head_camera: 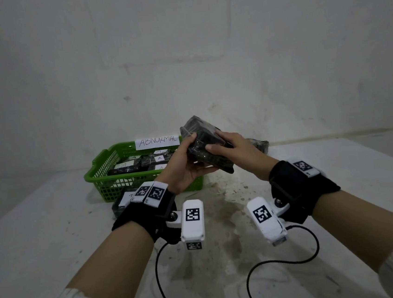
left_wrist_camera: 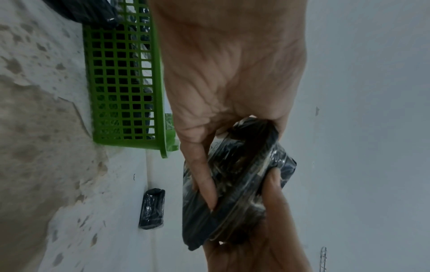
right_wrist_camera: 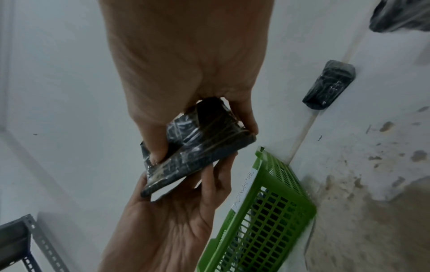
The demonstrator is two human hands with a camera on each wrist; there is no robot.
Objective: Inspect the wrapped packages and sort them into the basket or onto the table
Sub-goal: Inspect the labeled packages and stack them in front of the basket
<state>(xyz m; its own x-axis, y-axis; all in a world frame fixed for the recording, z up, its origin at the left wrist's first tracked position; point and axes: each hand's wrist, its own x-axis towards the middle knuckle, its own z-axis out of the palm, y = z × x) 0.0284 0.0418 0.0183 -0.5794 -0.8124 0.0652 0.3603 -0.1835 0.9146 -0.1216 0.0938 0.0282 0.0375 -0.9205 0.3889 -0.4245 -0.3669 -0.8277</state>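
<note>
A black package wrapped in clear film (head_camera: 202, 148) is held up above the table, tilted, just right of the green basket (head_camera: 101, 175). My left hand (head_camera: 190, 159) grips it from below and the left, thumb on its top face. My right hand (head_camera: 224, 143) grips its right end, thumb on the near face. In the left wrist view my left thumb presses the package (left_wrist_camera: 235, 184). The right wrist view shows the package (right_wrist_camera: 197, 147) pinched between both hands. No label shows on it.
The basket carries a paper sign reading ABNORMAL (head_camera: 157, 140) and holds several black packages with white labels. One labelled package (head_camera: 123, 201) lies in front of the basket. Another black package (head_camera: 260, 144) lies at the wall behind my right hand. A metal shelf frame (right_wrist_camera: 23, 239) stands nearby.
</note>
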